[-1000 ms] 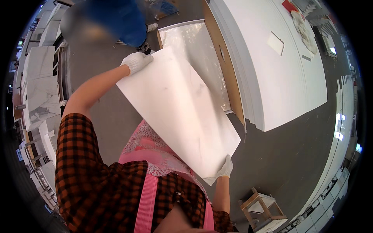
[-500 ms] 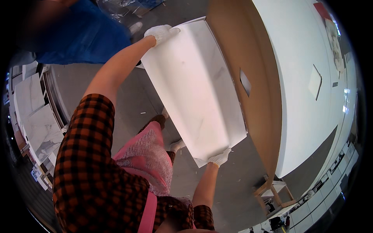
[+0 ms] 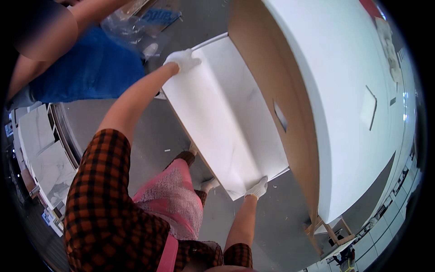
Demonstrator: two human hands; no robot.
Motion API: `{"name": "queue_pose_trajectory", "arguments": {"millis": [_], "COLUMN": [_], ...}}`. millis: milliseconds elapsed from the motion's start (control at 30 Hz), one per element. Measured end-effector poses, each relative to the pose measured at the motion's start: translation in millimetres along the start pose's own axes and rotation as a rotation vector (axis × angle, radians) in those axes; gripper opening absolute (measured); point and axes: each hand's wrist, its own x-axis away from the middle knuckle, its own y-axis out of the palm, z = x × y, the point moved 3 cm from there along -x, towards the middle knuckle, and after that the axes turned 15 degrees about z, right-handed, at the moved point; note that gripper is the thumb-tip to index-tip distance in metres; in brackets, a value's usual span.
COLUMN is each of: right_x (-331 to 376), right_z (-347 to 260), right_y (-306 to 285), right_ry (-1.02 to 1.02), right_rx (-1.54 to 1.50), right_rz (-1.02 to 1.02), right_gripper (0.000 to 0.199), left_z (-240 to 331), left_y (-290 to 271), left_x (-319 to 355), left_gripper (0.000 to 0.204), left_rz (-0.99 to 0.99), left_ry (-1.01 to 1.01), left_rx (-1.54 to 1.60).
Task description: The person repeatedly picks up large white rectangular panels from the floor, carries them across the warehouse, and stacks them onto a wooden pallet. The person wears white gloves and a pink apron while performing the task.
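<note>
Nearest the camera, the person's checked sleeves and pink apron [image 3: 170,204] fill the lower left, and the right hand [image 3: 257,188], in a white glove, reaches up to the near end of a large white panel [image 3: 224,122]. Its grip is closed on the panel's lower corner, fingers curled over the edge. The panel runs lengthways away from the person, tilted, held above the grey floor [image 3: 136,131] with a shoe [image 3: 209,184] showing just under its near edge. At the far end, the left hand [image 3: 181,60], also gloved in white, has its grip shut over the panel's upper left corner, the bare forearm stretched out to it. Along the panel's right side stands a big white surface [image 3: 344,90] with a brown board face [image 3: 267,68]; the panel lies close against that face, though whether they touch cannot be told. Beyond the left hand another person in blue [image 3: 90,68] crouches beside clear plastic wrapping [image 3: 131,29]. Stacked pale slabs [image 3: 43,149] lie at the far left.
</note>
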Motion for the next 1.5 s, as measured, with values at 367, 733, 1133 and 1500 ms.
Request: {"name": "queue_pose_trajectory", "arguments": {"millis": [367,733,1133,1500], "right_x": [-22,-9,-47,-54], "right_z": [26,-25,342,447], "right_y": [21,-132,-321,-443], "right_ry": [-0.214,-0.232,-0.743,-0.576], "right_rx": [0.267,-0.153,0.614,0.527], "right_rz": [0.083,-0.398,-0.502,-0.135], "right_gripper": [0.057,0.030,0.030,0.030], "left_z": [-27,4,195,385], "left_y": [-54,40,102,155], "left_x": [182,400,591,691], "left_gripper": [0.025,0.048,0.053,0.050], "left_rz": [0.073,-0.557,-0.715,-0.817], "left_ry": [0.425,0.472,0.926,1.318], "left_rx": [-0.019,-0.112,-0.254,-0.333]}}
